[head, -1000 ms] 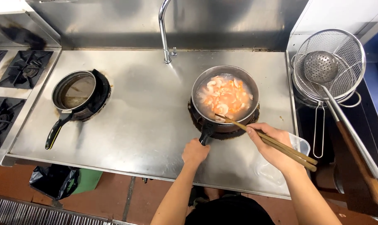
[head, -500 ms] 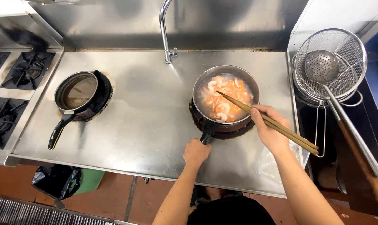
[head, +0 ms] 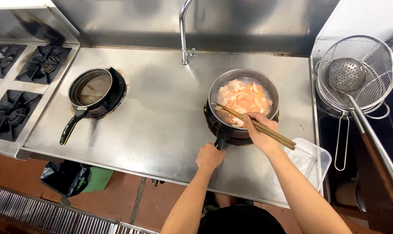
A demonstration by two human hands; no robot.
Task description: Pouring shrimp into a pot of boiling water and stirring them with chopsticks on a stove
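Just right of the curved chrome faucet (head: 184,30) that rises from the back of the brushed steel counter (head: 162,121), I see the round metal saucepan (head: 243,100) sitting on its burner, filled with pale liquid and pink-orange pieces of food (head: 244,97) that look like shrimp, though I can't be certain. My left hand (head: 209,157) is closed around the end of the saucepan's black handle (head: 222,134), steadying it. My right hand (head: 259,130) is curled around a pair of long wooden chopsticks (head: 257,126), pinching them near the middle; their tips dip into the near left side of the food, and the back ends stick out toward the right, over a clear plastic container (head: 311,158) that rests at the counter's front corner, well right of the faucet.

As I judge it, the cooking is mid-way: the food is already in the liquid and coloured, and it is being stirred or turned; nothing has been lifted out, and the plastic container looks empty as far as I can tell.

Left of the faucet, a second dark saucepan with a black handle (head: 92,89) holds only a thin brownish film. Farther left are black cast-iron gas grates (head: 32,65). Far right of the faucet, a wire mesh strainer (head: 370,65) carries a perforated steel ladle (head: 347,74).
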